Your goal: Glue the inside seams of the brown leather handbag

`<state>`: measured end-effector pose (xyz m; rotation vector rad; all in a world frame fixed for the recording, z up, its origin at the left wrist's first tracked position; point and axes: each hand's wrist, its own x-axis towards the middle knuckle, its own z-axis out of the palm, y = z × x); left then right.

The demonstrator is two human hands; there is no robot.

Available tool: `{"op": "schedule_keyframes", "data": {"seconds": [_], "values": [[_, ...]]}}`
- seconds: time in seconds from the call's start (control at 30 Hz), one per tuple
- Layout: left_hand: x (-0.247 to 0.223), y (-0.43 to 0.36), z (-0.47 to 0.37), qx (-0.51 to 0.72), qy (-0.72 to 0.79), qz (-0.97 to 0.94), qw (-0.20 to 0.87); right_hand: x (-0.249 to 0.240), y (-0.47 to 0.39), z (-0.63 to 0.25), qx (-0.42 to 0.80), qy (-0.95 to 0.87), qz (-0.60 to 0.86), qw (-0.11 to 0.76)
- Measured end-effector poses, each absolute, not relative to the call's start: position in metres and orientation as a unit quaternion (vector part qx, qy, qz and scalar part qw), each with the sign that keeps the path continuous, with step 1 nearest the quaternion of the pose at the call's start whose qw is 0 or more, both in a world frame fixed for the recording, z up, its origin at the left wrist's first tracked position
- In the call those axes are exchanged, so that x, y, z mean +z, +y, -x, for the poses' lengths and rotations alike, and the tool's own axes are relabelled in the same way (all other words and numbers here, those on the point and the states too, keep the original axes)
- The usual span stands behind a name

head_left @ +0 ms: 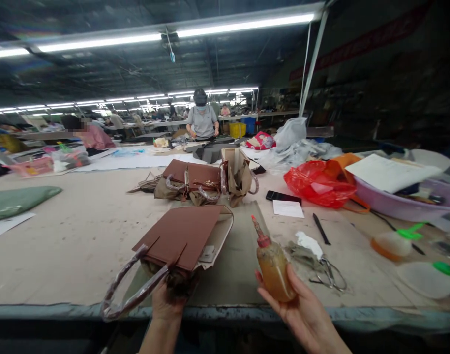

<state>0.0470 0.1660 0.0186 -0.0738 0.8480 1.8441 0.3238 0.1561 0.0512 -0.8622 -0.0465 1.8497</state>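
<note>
At far left a green cloth [20, 202] lies on the worktable [80, 246], with a pink basket [31, 168] farther back. Next comes the brown bag [184, 231], tilted near the table's front edge, its plastic-wrapped handles [122, 278] looping toward the near left and its pale-lined opening facing right. The left hand [167, 300] grips it from below at the handle end, its fingers hidden beneath. Just behind are more brown bags [195, 174], their handles wrapped too. To the right, the right hand [300, 305] curls around an amber squeeze bottle [274, 270], whose red nozzle points up and slightly left. Farther right come a black phone [282, 197] beside a white card [288, 209], a red plastic bag [316, 184], scissors [330, 275], a purple basin [390, 202] and two green-capped bottles [427, 279]
</note>
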Motion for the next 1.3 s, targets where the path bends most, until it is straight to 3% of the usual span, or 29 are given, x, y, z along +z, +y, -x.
{"op": "schedule_keyframes", "data": {"seconds": [0.13,0.73,0.87,1.0,1.2,1.3], "values": [[0.02,0.169,-0.05,0.766,0.364,0.041,0.528,0.047,0.153,-0.32,0.791,-0.006,0.378,0.481],[0.021,0.173,-0.061,0.757,0.389,0.05,0.522,0.021,0.159,-0.353,0.767,0.037,0.368,0.523],[0.026,0.173,-0.064,0.75,0.395,0.045,0.528,0.02,0.152,-0.353,0.808,0.036,0.345,0.475],[0.024,0.171,-0.067,0.745,0.388,0.034,0.541,0.02,0.147,-0.342,0.803,0.005,0.421,0.422],[0.02,0.168,-0.069,0.75,0.388,0.039,0.534,0.023,0.151,-0.335,0.733,0.041,0.451,0.508],[0.022,0.169,-0.069,0.746,0.391,0.044,0.538,0.023,0.152,-0.337,0.727,0.033,0.466,0.503]]}}
